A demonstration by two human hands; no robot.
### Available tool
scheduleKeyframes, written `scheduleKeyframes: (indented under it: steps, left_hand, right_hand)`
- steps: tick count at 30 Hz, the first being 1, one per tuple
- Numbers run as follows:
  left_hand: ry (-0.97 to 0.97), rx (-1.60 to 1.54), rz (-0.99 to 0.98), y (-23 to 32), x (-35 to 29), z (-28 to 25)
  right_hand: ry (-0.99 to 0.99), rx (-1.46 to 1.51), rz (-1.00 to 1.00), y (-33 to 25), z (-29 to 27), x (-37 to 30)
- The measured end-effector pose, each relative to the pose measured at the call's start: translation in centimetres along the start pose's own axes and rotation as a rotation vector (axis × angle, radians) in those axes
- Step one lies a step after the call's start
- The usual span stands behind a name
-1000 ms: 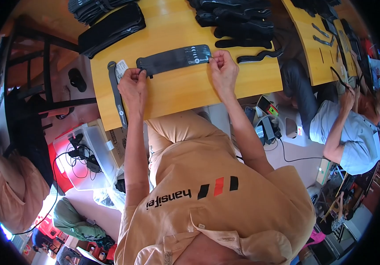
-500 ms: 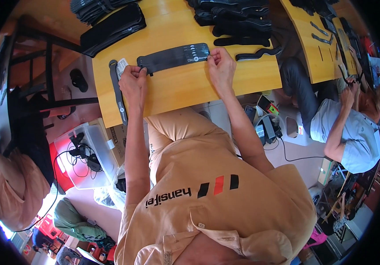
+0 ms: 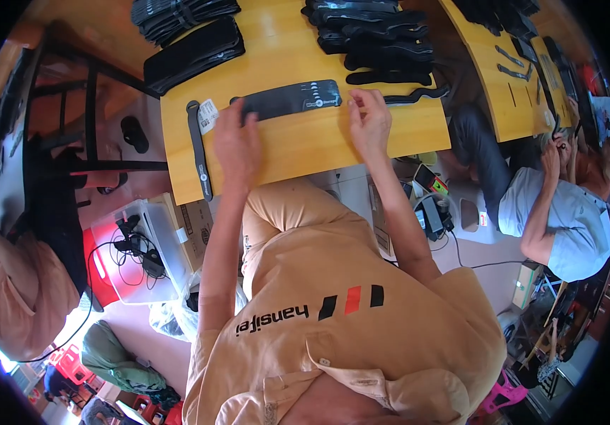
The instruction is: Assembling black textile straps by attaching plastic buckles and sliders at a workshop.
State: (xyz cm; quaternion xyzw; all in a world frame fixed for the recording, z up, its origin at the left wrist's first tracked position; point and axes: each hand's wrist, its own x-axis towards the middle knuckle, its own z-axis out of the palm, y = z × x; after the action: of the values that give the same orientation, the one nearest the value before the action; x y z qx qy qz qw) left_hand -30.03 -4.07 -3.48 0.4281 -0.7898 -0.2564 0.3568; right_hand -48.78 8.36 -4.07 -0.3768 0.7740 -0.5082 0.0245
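Observation:
A flat, glossy black package [image 3: 287,100] with white print lies across the yellow table in front of me. My left hand [image 3: 237,145] is over its left end, smeared by motion, so its grip cannot be made out. Just off the right end, my right hand [image 3: 370,124] is raised with bent fingers apart and nothing in them. Left of my left hand, a narrow black strap [image 3: 198,152] with a looped end lies along the table's side, beside a white label sheet [image 3: 207,113]. One dark, wavy strap [image 3: 415,96] stretches out beyond my right hand.
Stacked black packages [image 3: 195,57] stand at the table's far left. Piled black straps [image 3: 390,42] fill its far right. Below the table's left corner is a clear plastic bin [image 3: 166,248] with cables. A co-worker in a light blue shirt [image 3: 560,219] sits at another yellow table on the right.
My right hand has let go of the package's right end and moved slightly right. My left hand has shifted right and toward me, blurring. The package lies on the table.

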Motion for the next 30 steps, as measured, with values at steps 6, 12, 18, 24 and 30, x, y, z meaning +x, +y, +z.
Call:
scheduleKeyframes:
  steps: [6, 12, 18, 24, 30]
  left_hand:
    - [-0.339, 0.360, 0.436, 1.2, -1.2, 2.8]
    - [-0.431, 0.429, 0.467, 0.5, -0.9, 3.3]
    - [-0.464, 0.470, 0.463, 0.7, -0.9, 2.8]
    - [-0.460, 0.419, 0.434, 0.3, -1.2, 3.2]
    - [-0.300, 0.135, 0.313, -0.6, -1.2, 2.9]
  right_hand:
    - [-0.370, -0.365, -0.428, -0.7, 1.4, -0.7]
    - [-0.474, -0.517, -0.487, -0.1, 1.9, -1.0]
    - [-0.504, -0.635, -0.544, -0.3, 2.0, -0.3]
    - [-0.464, -0.387, -0.490, -1.7, 3.4, 1.5]
    - [-0.241, -0.218, -0.459, -2.6, 9.4, 5.8]
